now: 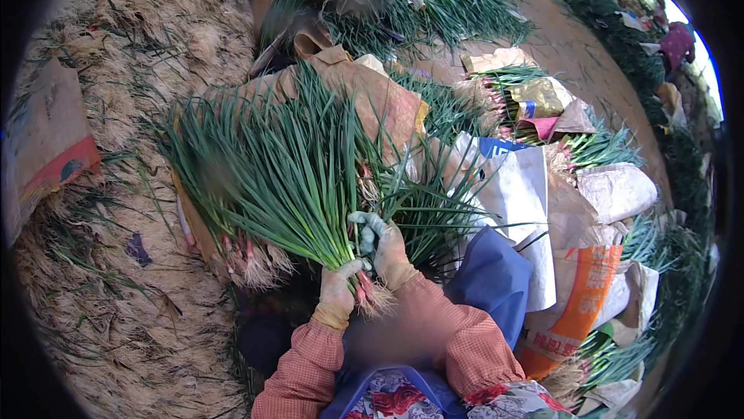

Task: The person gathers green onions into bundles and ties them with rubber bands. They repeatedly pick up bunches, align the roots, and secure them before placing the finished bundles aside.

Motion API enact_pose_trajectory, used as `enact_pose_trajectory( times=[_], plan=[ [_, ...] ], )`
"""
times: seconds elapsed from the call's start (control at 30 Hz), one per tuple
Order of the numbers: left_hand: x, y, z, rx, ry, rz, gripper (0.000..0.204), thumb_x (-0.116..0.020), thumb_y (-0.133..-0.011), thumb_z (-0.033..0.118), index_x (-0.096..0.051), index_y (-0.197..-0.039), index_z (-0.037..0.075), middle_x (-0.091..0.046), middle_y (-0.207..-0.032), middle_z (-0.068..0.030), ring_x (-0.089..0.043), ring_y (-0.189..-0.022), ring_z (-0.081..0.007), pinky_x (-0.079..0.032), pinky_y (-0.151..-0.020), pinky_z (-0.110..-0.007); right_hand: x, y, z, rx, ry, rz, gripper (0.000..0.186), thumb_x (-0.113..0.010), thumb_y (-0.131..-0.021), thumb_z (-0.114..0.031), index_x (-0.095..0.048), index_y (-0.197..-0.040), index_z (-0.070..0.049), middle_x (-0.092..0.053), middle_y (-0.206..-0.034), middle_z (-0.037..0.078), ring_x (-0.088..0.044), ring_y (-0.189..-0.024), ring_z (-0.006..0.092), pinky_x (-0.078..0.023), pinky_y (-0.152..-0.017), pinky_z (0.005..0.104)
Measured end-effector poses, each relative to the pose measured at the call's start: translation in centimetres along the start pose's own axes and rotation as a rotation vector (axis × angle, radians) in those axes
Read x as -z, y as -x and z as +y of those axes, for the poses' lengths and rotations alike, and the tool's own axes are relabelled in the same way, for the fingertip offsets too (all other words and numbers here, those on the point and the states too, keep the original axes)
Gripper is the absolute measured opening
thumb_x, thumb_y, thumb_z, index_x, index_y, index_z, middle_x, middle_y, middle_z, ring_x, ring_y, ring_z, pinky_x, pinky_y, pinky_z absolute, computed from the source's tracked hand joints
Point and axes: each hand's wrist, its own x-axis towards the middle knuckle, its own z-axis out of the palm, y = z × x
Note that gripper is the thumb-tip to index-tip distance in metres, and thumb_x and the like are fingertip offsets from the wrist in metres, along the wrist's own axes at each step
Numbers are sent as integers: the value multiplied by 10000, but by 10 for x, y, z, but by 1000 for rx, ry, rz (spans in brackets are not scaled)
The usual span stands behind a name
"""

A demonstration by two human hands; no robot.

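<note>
My left hand (338,287), in a pale glove with a yellowish cuff, is closed round the lower stems of a large bunch of spring onions (310,179). Their long green leaves fan out up and to the left, and reddish bulbs with pale roots (372,299) stick out below the grip. Close against the right side of the bunch is my right hand (387,252), gloved too, its fingers curled. What lies inside those fingers is hidden. More spring onions (426,210) lie just right of it, and another root cluster (260,264) shows at the lower left.
Loose roots and leaf scraps (139,186) cover the ground at left. Brown sacking (372,101) lies beyond the bunch. White sacks (527,194), an orange-striped sack (573,310) and wrapped onion bundles (519,93) line the right. Another onion heap (387,4) lies farther off; a person (676,45) is at far right.
</note>
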Motion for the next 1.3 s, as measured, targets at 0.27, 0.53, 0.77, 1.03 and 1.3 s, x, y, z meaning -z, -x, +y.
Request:
enact_pose_trajectory(
  times=[0.27, 0.53, 0.77, 1.03, 1.3],
  plan=[
    [14, 14, 10, 72, 134, -154, 507, -547, -795, 24, -469, -1295, -4, -622, -1150, -171, -649, -871, -223, -546, -725, -309, 76, -43, -36, 120, 556, 173, 384, -503, -946, -292, -586, -1185, -3, -557, -645, -21, -451, -487, 85, -404, -475, 236],
    [30, 30, 96, -254, 287, -406, 336, -620, -783, 94, -546, -1084, -35, -631, -785, -126, -611, -661, -178, -537, -623, -274, 22, -56, -79, 57, 1055, -416, 228, -592, -867, -167, -624, -1039, -21, -682, -828, 86, -672, -783, 188, -528, -694, 335],
    [7, -5, 73, -267, 331, -247, 520, -620, -806, 95, -443, -1293, 48, -580, -864, -57, -573, -707, -194, -517, -635, -322, 36, -148, -22, 160, 1160, 113, 409, -700, -792, -279, -589, -1063, 6, -658, -977, 161, -629, -899, 279, -480, -794, 372],
    [3, 7, 66, -107, 307, -97, 461, -539, -835, 13, -445, -1286, 26, -647, -940, -140, -639, -969, -354, -528, -862, -476, 48, -27, -60, 802, 1533, 67, 242, -607, -892, -221, -619, -1017, -14, -656, -803, 79, -615, -603, 202, -499, -550, 324],
    [-3, -24, 42, 17, 17, -100, 560, -524, -831, -10, -351, -1363, -1, -653, -915, -188, -617, -672, -223, -541, -590, -348, 43, 24, -24, 1075, 2323, -585, 149, -543, -781, -120, -545, -902, -34, -517, -645, 50, -576, -556, 200, -462, -494, 359]
  ],
)
